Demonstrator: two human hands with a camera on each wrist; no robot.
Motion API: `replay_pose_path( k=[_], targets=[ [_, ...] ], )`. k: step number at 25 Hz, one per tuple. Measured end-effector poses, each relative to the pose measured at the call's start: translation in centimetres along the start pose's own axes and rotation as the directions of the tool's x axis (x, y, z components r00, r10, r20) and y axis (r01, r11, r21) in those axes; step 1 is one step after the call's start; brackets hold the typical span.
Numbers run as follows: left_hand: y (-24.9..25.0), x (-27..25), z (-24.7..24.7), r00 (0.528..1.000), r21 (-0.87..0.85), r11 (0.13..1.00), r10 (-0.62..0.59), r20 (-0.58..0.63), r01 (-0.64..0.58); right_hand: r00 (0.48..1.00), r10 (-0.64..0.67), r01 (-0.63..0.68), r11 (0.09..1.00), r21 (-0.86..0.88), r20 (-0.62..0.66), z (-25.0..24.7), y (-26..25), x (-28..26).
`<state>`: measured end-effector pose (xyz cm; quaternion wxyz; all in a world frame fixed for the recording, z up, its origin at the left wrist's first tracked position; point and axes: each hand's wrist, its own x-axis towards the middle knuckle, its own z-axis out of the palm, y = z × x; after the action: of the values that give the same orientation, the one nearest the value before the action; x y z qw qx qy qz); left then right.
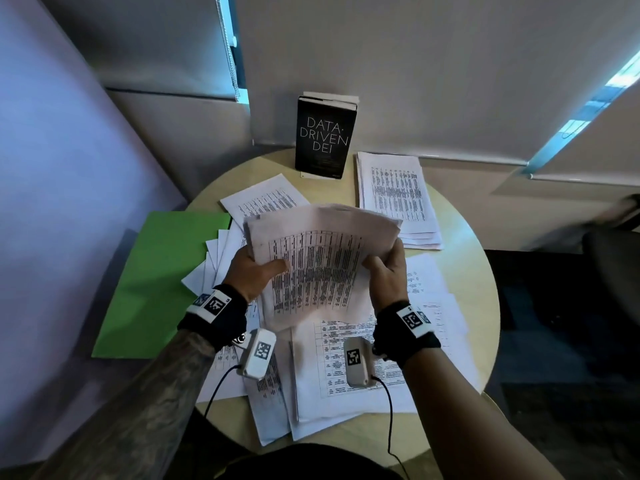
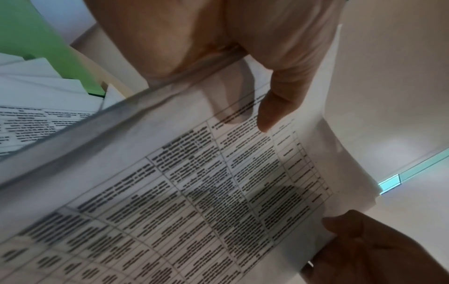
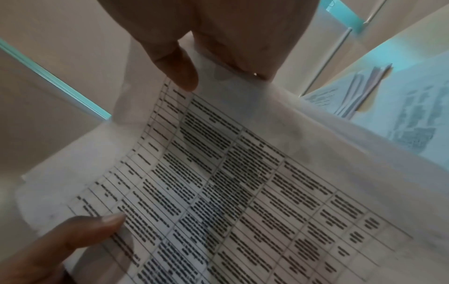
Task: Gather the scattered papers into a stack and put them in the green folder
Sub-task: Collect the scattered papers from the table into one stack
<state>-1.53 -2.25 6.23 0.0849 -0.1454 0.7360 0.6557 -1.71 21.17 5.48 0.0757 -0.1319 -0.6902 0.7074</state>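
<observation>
I am holding a sheaf of printed papers up off the desk, and it is bowing across the middle between my grips, so I am judging it light, limp and thin enough for light to pass through; the sheets will likely slide against each other unless pinched at the edges. My left hand is grasping the left edge, thumb on the printed face and fingers behind, and my right hand is pinching the right edge the same way. I am reckoning the side edges are the place to hold while squaring them. Below, more loose sheets are lying overlapped on the desk, a squared pile is sitting at the far right, and the green folder is lying closed at the left, partly hanging over the desk's edge. A black book is standing at the back.
</observation>
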Motion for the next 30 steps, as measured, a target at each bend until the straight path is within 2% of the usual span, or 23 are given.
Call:
replay_pose_path(
  k=[3, 8, 11, 13, 17, 19, 22, 25, 28, 30],
  targets=[
    [-0.3, -0.1, 0.1, 1.000, 0.019, 1.000, -0.004, 0.016, 0.004, 0.999, -0.011, 0.011, 1.000, 0.003, 0.035, 0.1, 0.4, 0.4],
    [-1.1, -0.5, 1.1, 0.998, -0.008, 0.999, -0.046, -0.030, 0.046, 0.997, 0.057, -0.053, 0.995, -0.081, 0.049, 0.3, 1.2, 0.4],
    [-1.2, 0.1, 1.6, 0.994, 0.012, 0.996, -0.084, -0.070, 0.085, 0.987, 0.122, -0.102, 0.979, -0.174, 0.106, -0.5, 2.1, 0.8],
    [-0.4, 0.6, 1.7, 0.989, 0.003, 0.996, -0.088, -0.121, 0.089, 0.965, 0.216, -0.176, 0.953, -0.247, 0.147, -1.6, 2.5, 1.4],
    [2.3, 2.9, 1.2, 0.953, -0.185, 0.979, -0.133, -0.273, 0.084, 0.915, 0.324, -0.229, 0.909, -0.349, 0.242, -4.8, 2.0, 0.7],
    [3.1, 3.8, 1.1, 0.931, -0.232, 0.963, -0.202, -0.303, 0.134, 0.889, 0.379, -0.304, 0.907, -0.290, 0.255, -6.2, 2.4, 0.2],
    [3.5, 5.2, 2.5, 0.919, -0.306, 0.938, -0.258, -0.298, 0.164, 0.868, 0.433, -0.446, 0.895, 0.000, 0.243, -6.5, 2.8, -0.1],
    [4.1, 5.6, 5.2, 0.907, -0.347, 0.917, -0.305, -0.290, 0.198, 0.890, 0.394, -0.404, 0.915, -0.001, 0.231, -5.8, 2.8, -0.1],
    [4.6, 6.0, 7.0, 0.917, -0.269, 0.937, -0.294, -0.268, 0.222, 0.915, 0.390, -0.391, 0.920, -0.009, 0.101, -6.3, 3.9, 0.9],
    [5.0, 6.4, 7.6, 0.964, -0.258, 0.950, -0.219, -0.152, 0.175, 0.909, 0.416, -0.415, 0.909, 0.040, -0.028, -7.5, 4.5, 3.1]
  ],
)
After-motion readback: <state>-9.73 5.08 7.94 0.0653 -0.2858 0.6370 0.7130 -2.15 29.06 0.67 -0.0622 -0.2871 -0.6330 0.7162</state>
